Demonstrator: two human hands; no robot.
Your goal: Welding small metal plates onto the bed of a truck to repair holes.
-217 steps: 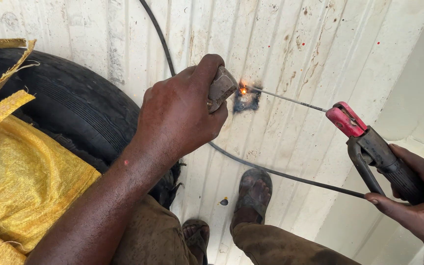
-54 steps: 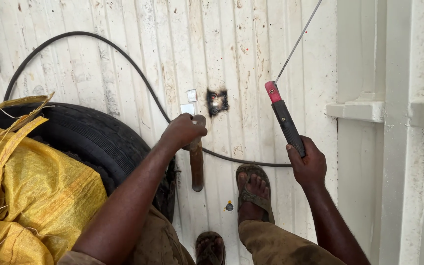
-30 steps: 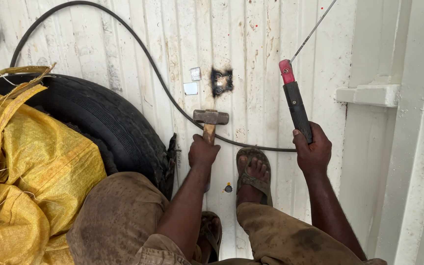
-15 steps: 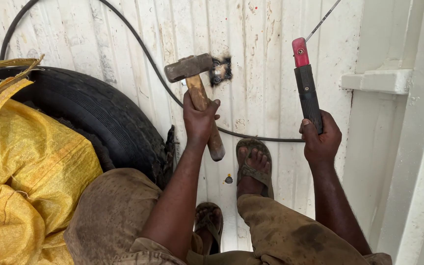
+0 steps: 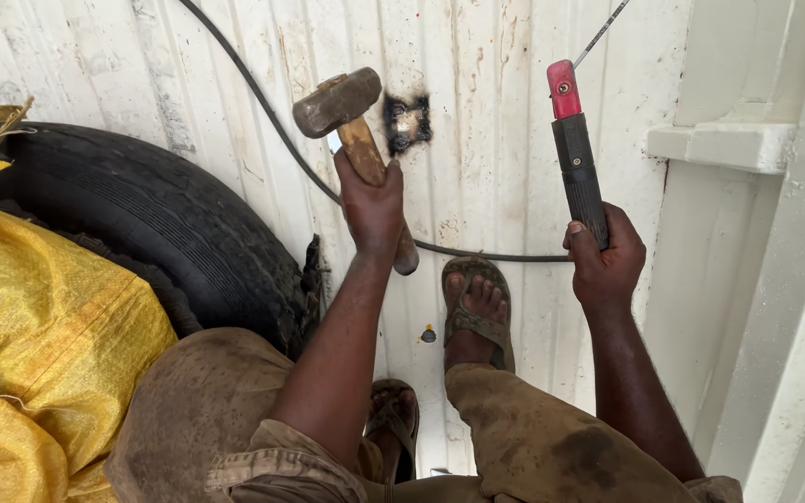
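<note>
My left hand (image 5: 372, 207) grips the wooden handle of a rusty hammer (image 5: 339, 101), whose head is raised just left of a small welded metal piece (image 5: 407, 121) ringed with black scorch on the white ribbed metal panel (image 5: 486, 140). My right hand (image 5: 606, 261) holds a black welding electrode holder (image 5: 578, 158) with a red tip, pointing up and away. A thin electrode rod (image 5: 600, 33) sticks out of it toward the top right. The holder is well right of the scorched spot.
A black cable (image 5: 272, 130) curves across the panel and passes under the hammer handle. A large black tyre (image 5: 142, 233) and a yellow woven sack (image 5: 39, 345) lie at the left. My sandalled feet (image 5: 477, 312) stand on the panel. A white raised frame (image 5: 747, 186) borders the right.
My left hand picked the hammer up off the panel and lifted its head to beside the scorched weld. My right hand drew the electrode holder back from the weld and holds it upright.
</note>
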